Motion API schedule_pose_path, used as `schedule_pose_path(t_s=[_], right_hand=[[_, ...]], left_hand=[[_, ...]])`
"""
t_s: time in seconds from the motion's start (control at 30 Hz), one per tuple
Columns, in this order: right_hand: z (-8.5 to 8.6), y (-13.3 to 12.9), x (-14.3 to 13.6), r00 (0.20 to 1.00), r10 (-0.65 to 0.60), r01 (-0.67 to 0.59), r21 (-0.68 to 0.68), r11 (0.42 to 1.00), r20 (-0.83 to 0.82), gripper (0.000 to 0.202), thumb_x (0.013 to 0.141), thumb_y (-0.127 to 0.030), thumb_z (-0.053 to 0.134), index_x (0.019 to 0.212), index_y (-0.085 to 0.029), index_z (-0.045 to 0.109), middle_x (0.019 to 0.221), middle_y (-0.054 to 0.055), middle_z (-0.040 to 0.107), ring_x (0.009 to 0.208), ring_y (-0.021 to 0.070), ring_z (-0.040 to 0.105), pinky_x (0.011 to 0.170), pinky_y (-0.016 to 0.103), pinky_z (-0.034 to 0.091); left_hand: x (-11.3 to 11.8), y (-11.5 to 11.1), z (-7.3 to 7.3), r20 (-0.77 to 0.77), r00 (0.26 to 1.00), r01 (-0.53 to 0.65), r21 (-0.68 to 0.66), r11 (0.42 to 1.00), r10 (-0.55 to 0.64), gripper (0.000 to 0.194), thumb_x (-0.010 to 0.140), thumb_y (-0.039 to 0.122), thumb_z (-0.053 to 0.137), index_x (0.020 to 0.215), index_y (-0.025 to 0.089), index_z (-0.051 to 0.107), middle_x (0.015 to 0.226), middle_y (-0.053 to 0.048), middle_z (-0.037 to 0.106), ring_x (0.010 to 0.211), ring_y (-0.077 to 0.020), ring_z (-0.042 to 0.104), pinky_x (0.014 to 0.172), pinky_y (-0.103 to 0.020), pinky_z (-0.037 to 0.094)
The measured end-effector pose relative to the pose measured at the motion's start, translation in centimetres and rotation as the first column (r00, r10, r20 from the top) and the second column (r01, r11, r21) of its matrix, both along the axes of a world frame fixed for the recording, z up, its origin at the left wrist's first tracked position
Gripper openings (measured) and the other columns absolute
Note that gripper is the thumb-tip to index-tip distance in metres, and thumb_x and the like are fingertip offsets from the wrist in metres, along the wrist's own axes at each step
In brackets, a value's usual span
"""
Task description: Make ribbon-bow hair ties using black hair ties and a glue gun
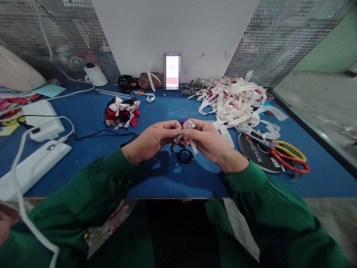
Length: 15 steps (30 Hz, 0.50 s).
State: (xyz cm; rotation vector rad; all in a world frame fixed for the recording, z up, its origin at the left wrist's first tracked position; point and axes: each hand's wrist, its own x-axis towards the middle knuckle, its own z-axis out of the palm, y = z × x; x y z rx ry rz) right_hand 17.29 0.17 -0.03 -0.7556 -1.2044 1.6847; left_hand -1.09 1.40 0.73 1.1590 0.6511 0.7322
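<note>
Above the blue table (164,182), near its front edge, my two hands meet fingertip to fingertip. My left hand (152,139) pinches one part of a short whitish ribbon (193,146) between thumb and forefinger. Thumb and fingers of my right hand (208,139) are closed on another part of it, and a loose end hangs below them. Just under the fingers are black elastic hair ties (185,156), partly hidden by the hands; I cannot tell whether the ribbon is around them.
Scissors (290,156) lie over a black disc (255,154) at right, before a heap of whitish ribbons (231,100). A red-white-black bundle of bows (122,111) sits left. A phone (172,72) leans behind. White devices (41,163), cables and a mug (96,75) occupy the left.
</note>
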Motion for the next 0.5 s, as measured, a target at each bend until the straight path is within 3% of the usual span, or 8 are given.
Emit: schedule_pose_path(t_s=[0.5], right_hand=[[-0.07, 0.08, -0.17, 1.0, 0.025, -0.025, -0.031, 0.999, -0.014, 0.032, 0.069, -0.035, 0.085, 0.07, -0.018, 0.059, 0.061, -0.004, 0.062, 0.05, 0.0072, 0.053, 0.053, 0.022, 0.045]], left_hand=[[-0.01, -0.08, -0.13, 0.035, 0.998, 0.047, -0.036, 0.998, -0.045, 0.013, 0.085, 0.028, 0.064, 0.077, 0.018, 0.061, 0.078, -0.006, 0.063, 0.078, -0.0206, 0.061, 0.075, -0.033, 0.045]])
